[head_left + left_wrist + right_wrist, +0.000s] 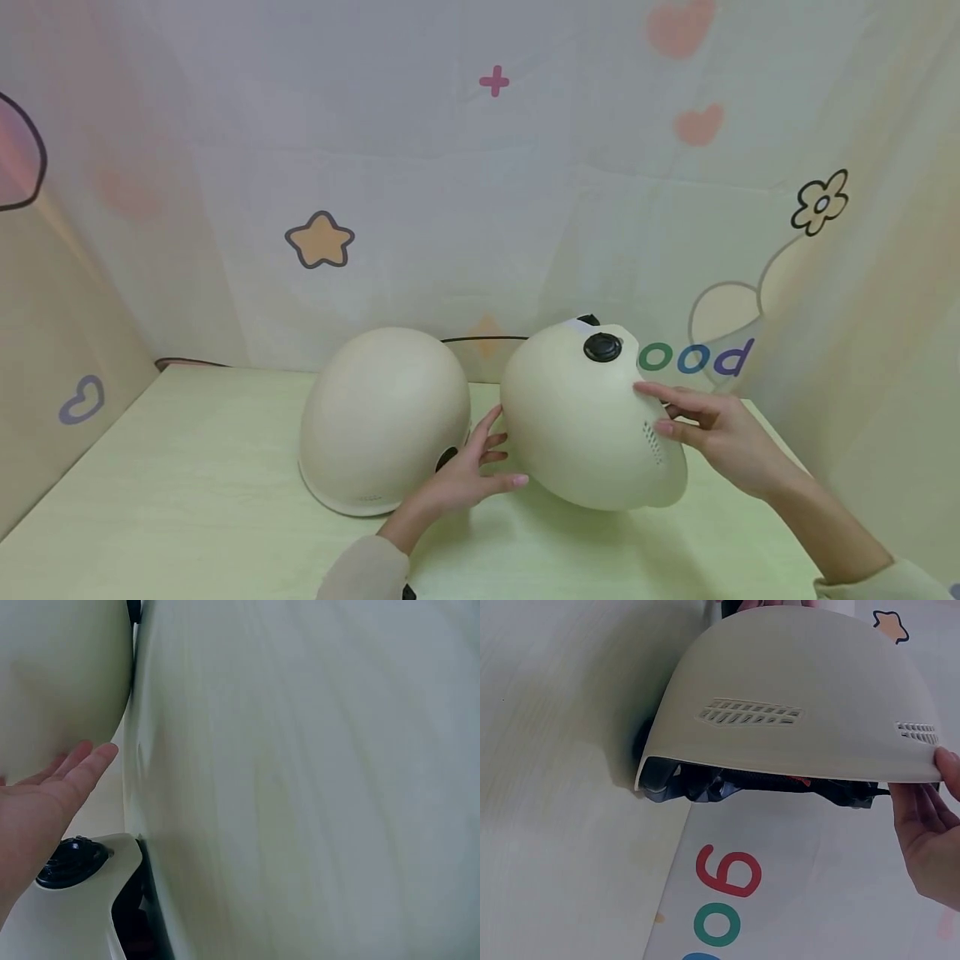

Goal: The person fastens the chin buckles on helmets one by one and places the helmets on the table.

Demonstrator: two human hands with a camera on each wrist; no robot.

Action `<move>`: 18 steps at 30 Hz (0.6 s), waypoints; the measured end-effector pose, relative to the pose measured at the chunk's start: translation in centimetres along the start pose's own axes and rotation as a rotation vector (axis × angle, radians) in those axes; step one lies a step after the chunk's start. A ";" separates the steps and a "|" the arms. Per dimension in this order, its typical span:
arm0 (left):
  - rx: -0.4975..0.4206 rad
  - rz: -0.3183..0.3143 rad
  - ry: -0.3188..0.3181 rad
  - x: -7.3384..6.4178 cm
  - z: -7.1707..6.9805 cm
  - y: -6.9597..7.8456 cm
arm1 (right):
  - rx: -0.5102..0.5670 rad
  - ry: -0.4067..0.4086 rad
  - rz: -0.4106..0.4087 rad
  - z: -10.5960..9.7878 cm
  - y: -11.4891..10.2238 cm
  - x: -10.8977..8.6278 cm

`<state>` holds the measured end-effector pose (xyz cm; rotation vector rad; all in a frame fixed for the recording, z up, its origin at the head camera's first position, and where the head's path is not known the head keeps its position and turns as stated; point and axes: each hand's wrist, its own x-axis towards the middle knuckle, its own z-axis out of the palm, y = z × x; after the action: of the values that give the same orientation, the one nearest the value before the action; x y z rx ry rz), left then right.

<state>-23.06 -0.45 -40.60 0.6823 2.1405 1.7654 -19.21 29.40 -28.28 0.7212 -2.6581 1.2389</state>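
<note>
A cream helmet (577, 425) is tilted on its side at the right, its rim facing right and a round black vent (602, 347) near its upper edge. My right hand (720, 429) pinches its rim, thumb outside and fingers reaching under the edge in the right wrist view. Dark straps and padding (720, 786) show beneath the rim there. My left hand (468, 479) has its fingers extended against the helmet's left, crown side, thumb spread below. Just left of that hand, a second cream helmet (382, 408) rests dome up on the table.
The pale wood-grain table (187, 467) extends to the left and in front of the helmets. Behind it hangs a light curtain (412, 200) printed with a star, hearts, a flower and letters. A black cord (483, 338) runs along the table's back edge.
</note>
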 end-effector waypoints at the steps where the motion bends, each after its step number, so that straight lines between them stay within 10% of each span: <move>1: 0.002 0.000 0.002 0.0 0.0 0.0 | -0.004 0.002 0.005 0.0 0.0 0.0; 18: 0.008 0.006 0.026 -0.1 0.3 0.2 | 0.079 0.030 0.079 -0.8 0.6 -0.2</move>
<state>-22.78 -0.26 -40.47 0.6722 2.1660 1.7793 -19.35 30.40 -28.28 0.6093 -2.6502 1.3705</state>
